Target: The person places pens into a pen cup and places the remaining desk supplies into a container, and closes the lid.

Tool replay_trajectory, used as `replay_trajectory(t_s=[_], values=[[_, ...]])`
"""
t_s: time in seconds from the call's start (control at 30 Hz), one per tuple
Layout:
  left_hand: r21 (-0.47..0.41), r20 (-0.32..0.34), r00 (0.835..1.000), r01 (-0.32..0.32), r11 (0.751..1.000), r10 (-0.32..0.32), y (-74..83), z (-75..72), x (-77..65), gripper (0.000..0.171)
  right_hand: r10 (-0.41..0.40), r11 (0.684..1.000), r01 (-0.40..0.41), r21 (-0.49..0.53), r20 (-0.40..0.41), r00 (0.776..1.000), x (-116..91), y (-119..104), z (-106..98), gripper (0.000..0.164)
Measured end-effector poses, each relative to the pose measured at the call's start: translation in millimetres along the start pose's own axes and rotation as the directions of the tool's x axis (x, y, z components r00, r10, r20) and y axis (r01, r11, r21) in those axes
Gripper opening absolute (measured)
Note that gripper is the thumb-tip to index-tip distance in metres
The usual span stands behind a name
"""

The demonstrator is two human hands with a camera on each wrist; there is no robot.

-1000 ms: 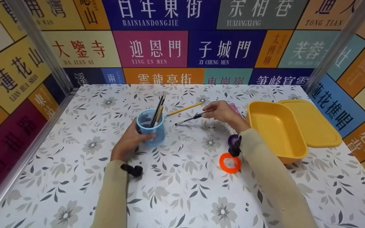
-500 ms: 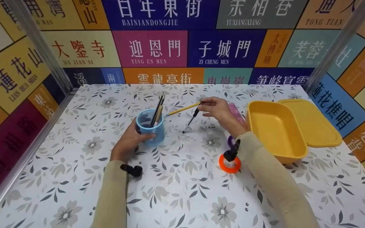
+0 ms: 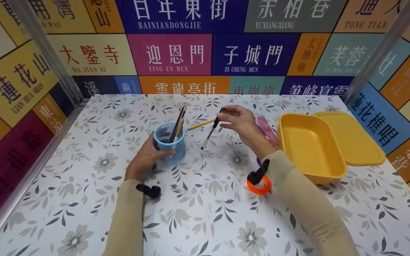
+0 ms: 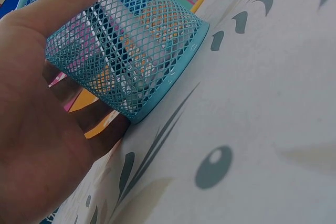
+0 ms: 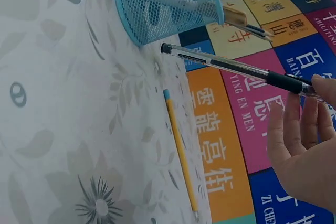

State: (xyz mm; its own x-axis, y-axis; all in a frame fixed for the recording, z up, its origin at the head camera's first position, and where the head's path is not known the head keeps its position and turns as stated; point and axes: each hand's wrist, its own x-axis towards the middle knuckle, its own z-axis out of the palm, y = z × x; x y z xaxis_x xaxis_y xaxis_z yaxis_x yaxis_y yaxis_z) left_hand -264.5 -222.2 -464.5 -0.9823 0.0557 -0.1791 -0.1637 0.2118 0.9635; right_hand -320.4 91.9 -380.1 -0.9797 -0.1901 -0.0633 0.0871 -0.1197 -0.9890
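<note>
My left hand (image 3: 144, 156) grips a light blue mesh pen cup (image 4: 131, 40) by its side, thumb in front, the other fingers behind it. Several slim tools (image 3: 178, 124) lean inside the cup, some dark and one tan. Between its thumb and fingers, my right hand (image 3: 238, 122) pinches one end of a clear pen (image 5: 226, 64) with a black grip section. That pen slants down and to the left, its dark end right of the cup in the head view. Behind it lies a yellow pencil (image 5: 181, 150) with a blue end, flat on the table.
A yellow box (image 3: 310, 145) stands at the right, its lid (image 3: 354, 138) lying beside it. Near the right forearm are an orange ring-shaped tape roll (image 3: 267, 186), a pink object (image 3: 263, 124) and a partly hidden purple ring (image 3: 258, 161). Printed panels (image 3: 169, 53) wall the back.
My right hand has risen a little and shifted left, turning the pen from nearly level to a steeper slant. The left hand and the cup have stayed in place.
</note>
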Motion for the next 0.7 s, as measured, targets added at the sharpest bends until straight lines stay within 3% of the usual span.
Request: replay_trajectory(t_s=[0.37,0.7], values=[[0.038,-0.005,1.0,0.026,0.999,-0.026,2.3,-0.5,-1.0,0.107,-0.188,0.969,0.188,0.161,-0.014,0.982,-12,-20,22,0.02],[0.026,-0.012,1.0,0.014,1.0,-0.013,1.9,0.5,-1.3,0.106,-0.26,0.951,0.256,0.173,0.0,0.966,-28,-31,53,0.02]])
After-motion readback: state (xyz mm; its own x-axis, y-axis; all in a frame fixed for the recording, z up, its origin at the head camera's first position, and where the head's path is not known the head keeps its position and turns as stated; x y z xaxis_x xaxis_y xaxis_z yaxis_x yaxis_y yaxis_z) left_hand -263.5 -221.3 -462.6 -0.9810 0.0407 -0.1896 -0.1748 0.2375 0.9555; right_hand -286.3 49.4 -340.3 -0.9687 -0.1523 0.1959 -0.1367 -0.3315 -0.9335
